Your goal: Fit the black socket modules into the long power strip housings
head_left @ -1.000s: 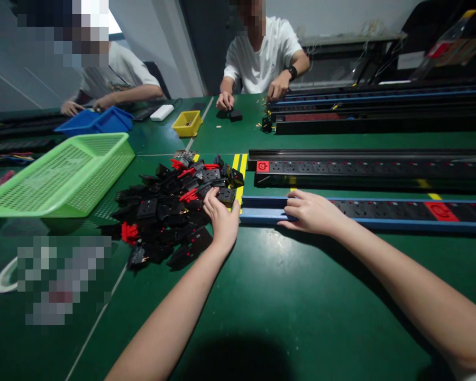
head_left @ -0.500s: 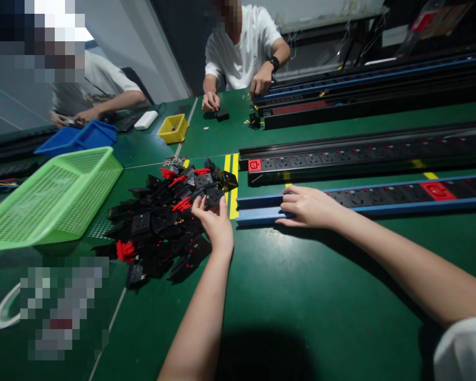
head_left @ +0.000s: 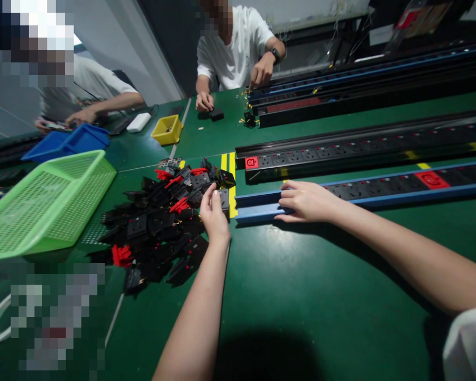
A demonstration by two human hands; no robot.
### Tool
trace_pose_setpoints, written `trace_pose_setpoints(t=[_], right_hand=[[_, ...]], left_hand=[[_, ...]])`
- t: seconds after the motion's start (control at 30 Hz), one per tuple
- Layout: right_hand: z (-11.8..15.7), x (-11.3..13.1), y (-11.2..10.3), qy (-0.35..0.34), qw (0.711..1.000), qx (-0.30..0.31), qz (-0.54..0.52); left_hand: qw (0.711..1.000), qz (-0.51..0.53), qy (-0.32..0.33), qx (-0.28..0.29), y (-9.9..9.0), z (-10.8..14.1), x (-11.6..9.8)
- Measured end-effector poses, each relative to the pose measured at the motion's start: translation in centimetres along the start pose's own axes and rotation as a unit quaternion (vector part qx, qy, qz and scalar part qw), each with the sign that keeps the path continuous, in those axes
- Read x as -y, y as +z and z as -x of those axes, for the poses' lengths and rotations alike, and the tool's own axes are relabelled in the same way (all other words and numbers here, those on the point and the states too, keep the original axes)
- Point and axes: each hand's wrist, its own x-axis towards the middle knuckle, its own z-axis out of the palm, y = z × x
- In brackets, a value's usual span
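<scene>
My left hand (head_left: 215, 218) is at the right edge of a heap of black socket modules (head_left: 137, 225), its thumb and fingers closed on one black socket module (head_left: 224, 199). That module's slotted face points up. A few red pieces lie among the heap. My right hand (head_left: 307, 202) grips the blue channel (head_left: 257, 212) near its left end, fingers curled over the far wall and thumb on the near side. Left of that hand the channel's inside is bare; to the right it holds a row of black sockets and a red socket (head_left: 432, 180).
Behind lies a black channel (head_left: 321, 172) with sockets. A green basket (head_left: 51, 211), a blue bin (head_left: 67, 142) and a yellow bin (head_left: 167, 129) stand left. Across the table one co-worker (head_left: 234, 53) handles a black part; another (head_left: 99, 87) sits at far left.
My left hand has closed on a socket module and drawn it slightly right, out from the heap's edge. My right hand stays on the blue channel. The view has shifted a little.
</scene>
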Motion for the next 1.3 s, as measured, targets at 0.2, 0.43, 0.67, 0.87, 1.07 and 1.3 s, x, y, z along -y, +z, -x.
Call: trace_pose_setpoints(t=[0.2, 0.43, 0.67, 0.87, 1.07, 1.3], right_hand=[[-0.1, 0.0, 0.0, -0.002, 1.0, -0.006, -0.005], [-0.1, 0.1, -0.1, 0.0, 1.0, 0.004, -0.005], [-0.1, 0.1, -0.3, 0.003, 1.0, 0.012, -0.002], [-0.2, 0.2, -0.4, 0.003, 1.0, 0.013, 0.002], [-0.2, 0.2, -0.4, 0.001, 1.0, 0.003, -0.004], [-0.2, 0.2, -0.4, 0.003, 1.0, 0.006, -0.008]], left_hand=[[0.993, -0.117, 0.02, -0.012, -0.9, 0.6, -0.7], [0.985, -0.174, 0.009, -0.002, -0.7, 1.0, -0.9], [0.986, -0.163, -0.012, 0.016, -0.9, 1.1, -0.8], [0.985, -0.167, -0.009, 0.041, -0.8, 1.3, -0.9], [0.979, -0.2, 0.015, 0.043, -0.7, 1.4, -1.1], [0.969, -0.245, 0.022, 0.017, -0.4, 1.7, -1.1]])
